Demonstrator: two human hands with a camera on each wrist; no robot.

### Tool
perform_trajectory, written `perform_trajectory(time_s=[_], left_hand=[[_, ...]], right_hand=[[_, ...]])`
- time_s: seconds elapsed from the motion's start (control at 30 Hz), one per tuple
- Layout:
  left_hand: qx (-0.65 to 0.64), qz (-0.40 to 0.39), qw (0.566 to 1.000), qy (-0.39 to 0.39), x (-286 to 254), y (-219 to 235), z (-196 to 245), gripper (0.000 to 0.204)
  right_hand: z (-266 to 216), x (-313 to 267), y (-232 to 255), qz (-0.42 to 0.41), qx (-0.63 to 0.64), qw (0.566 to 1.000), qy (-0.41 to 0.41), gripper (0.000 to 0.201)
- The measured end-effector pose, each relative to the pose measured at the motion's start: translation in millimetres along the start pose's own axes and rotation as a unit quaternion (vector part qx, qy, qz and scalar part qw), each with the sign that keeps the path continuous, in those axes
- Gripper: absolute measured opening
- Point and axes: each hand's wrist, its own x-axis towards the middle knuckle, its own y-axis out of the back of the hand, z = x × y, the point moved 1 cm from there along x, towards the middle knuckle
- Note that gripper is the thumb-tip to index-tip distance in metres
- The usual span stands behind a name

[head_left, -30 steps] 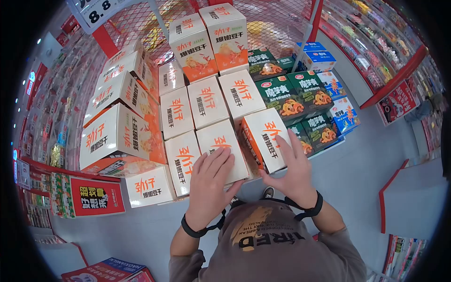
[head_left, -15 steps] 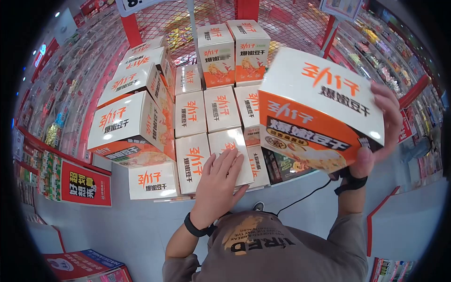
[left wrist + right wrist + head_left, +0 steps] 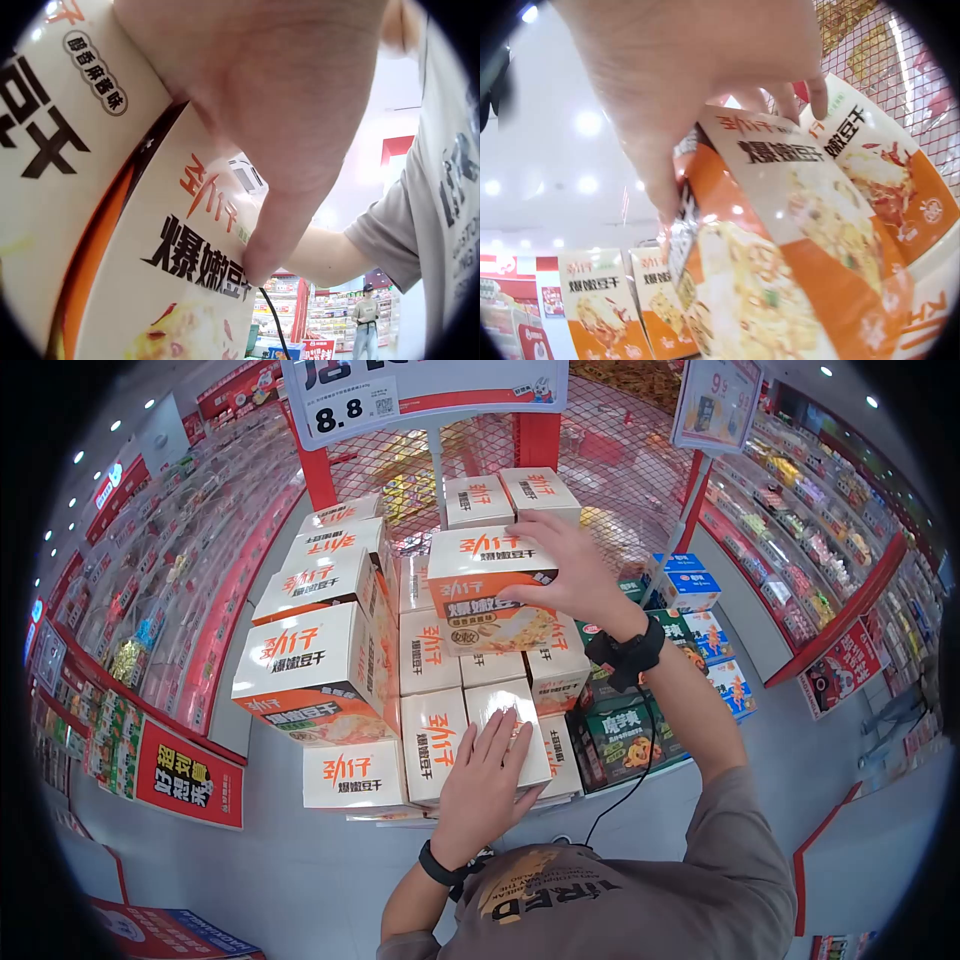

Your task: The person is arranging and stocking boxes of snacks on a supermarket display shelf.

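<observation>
In the head view, my right hand (image 3: 580, 575) grips a white-and-orange snack box (image 3: 495, 625) by its right end, over the back of the stack. Its thumb lies on the printed front and its fingers reach across the top. The right wrist view shows the held box (image 3: 757, 277) close beside another box (image 3: 877, 165) like it. My left hand (image 3: 480, 795) rests with extended fingers on top of a front-row snack box (image 3: 490, 702). In the left wrist view its thumb touches that box's printed face (image 3: 202, 262).
More white-and-orange boxes (image 3: 300, 650) are stacked on the left, and two stand at the back (image 3: 540, 488). Green boxes (image 3: 630, 745) and blue boxes (image 3: 690, 585) sit to the right. Red mesh (image 3: 625, 470) and a price sign (image 3: 430, 405) rise behind. A cable (image 3: 625, 790) hangs from my right wrist.
My right hand lifted the snack box from the front right, then carried it left and back over the stack. My left hand has stayed on the front-row box.
</observation>
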Motion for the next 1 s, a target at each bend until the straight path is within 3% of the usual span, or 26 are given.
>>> perform_trajectory(time_s=[0.07,0.27,0.47,0.6,0.8,1.0], left_hand=[[0.006,0.002,1.0,-0.004,0,0,0,0.08],[0.006,-0.002,1.0,-0.001,1,1,1,0.079],[0.009,0.005,1.0,0.001,1,0,2,0.079],[0.003,0.007,1.0,0.0,0,1,2,0.08],[0.004,0.002,1.0,0.002,0,0,3,0.081],[0.005,-0.004,1.0,0.004,3,1,3,0.081]], right_hand=[[-10,-1,8,-0.042,-0.059,0.997,-0.012,0.073],[1,3,33,-0.115,0.075,0.99,-0.03,0.083],[11,-1,33,-0.084,-0.082,0.992,0.055,0.08],[18,2,36,-0.116,-0.012,0.993,0.006,0.079],[17,-1,31,-0.069,-0.034,0.997,0.027,0.075],[6,-2,40,-0.082,-0.029,0.995,0.047,0.07]])
